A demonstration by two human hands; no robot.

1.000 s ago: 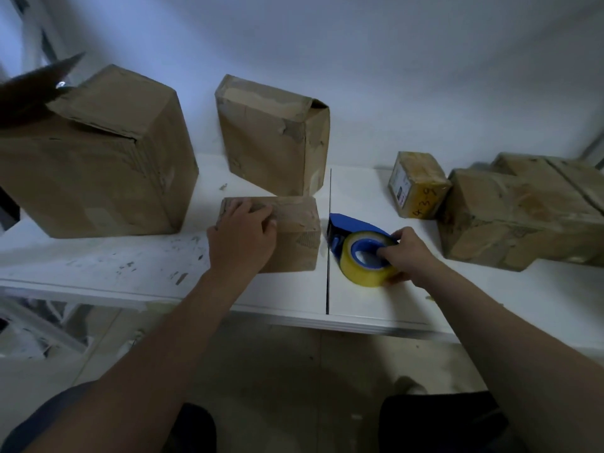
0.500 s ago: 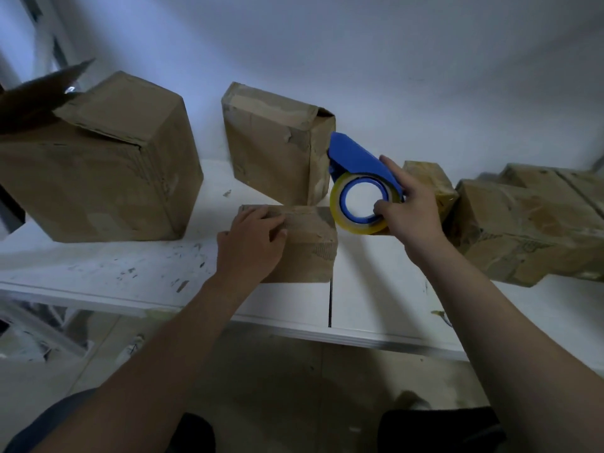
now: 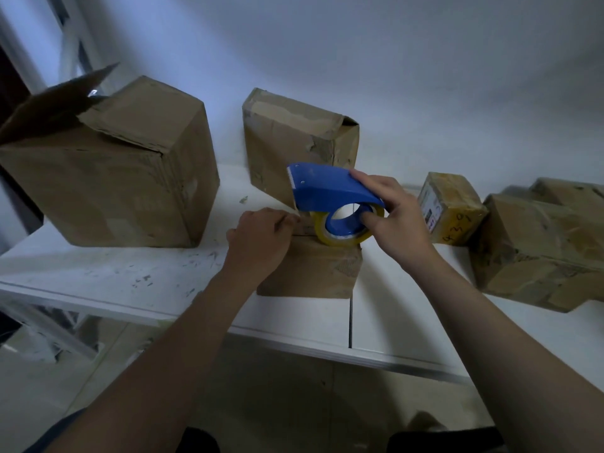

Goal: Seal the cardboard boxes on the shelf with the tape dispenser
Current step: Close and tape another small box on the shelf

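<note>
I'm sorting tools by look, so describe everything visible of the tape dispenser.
The tape dispenser has a blue plastic shell with a toothed cutter at its left end and a yellowish tape roll on a blue hub. The right hand grips it, thumb in the hub, roll down at the top of the small cardboard box.

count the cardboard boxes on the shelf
6: open-flapped box far left, upright box at the back, small box front centre, labelled box right of centre, big box far right, another box behind it. More may hide beyond the right edge.
</note>
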